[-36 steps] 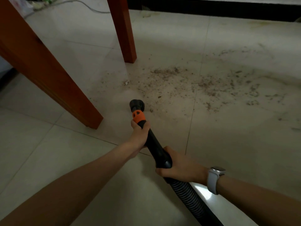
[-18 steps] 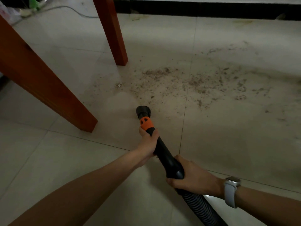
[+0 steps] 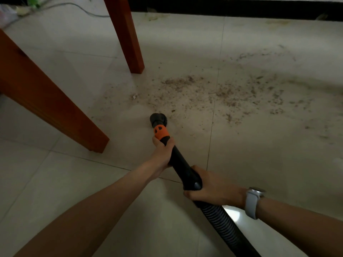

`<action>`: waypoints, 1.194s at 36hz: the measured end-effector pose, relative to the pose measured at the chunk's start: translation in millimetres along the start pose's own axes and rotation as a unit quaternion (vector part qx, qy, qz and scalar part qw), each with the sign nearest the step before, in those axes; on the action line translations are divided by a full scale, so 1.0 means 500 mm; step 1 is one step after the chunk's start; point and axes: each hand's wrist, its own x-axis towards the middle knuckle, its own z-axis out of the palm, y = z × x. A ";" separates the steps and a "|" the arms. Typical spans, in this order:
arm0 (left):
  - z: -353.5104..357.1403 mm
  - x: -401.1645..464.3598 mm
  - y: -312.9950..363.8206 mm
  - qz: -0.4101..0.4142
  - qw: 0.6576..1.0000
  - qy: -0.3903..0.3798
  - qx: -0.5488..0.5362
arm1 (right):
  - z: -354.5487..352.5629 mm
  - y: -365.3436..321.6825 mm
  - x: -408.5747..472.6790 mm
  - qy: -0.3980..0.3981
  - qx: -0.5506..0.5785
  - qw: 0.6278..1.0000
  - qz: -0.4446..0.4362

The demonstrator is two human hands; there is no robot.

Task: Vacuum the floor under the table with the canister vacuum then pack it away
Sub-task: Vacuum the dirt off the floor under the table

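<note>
I hold a black vacuum wand (image 3: 182, 165) with an orange collar (image 3: 161, 132) and a round black nozzle (image 3: 158, 120) that points down at the tiled floor. My left hand (image 3: 163, 152) grips the wand just behind the orange collar. Further back, my right hand (image 3: 209, 188) grips the wand where it meets the ribbed black hose (image 3: 220, 223), which runs off the bottom edge. A patch of brown dirt and crumbs (image 3: 219, 93) lies on the tiles just beyond and to the right of the nozzle. The canister is out of view.
Two reddish wooden table legs stand close by: a near leg (image 3: 53, 108) left of the nozzle and a far leg (image 3: 128, 38) behind it. A grey cable (image 3: 87, 10) trails across the floor at top left. A black skirting (image 3: 232, 8) runs along the far wall.
The view has shifted a little, and the nozzle now sits nearer the edge of the dirt patch. Both hands keep the same grip on the wand.
</note>
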 end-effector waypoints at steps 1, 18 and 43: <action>-0.007 0.007 0.006 0.003 1.000 0.001 -0.005 | -0.002 -0.003 0.012 -0.002 0.004 1.000 -0.001; -0.124 0.143 0.116 0.023 0.994 0.109 -0.019 | -0.042 -0.084 0.229 -0.017 0.010 0.999 -0.033; -0.165 0.227 0.180 0.030 0.989 0.137 -0.055 | -0.032 -0.099 0.310 0.099 0.105 0.988 -0.053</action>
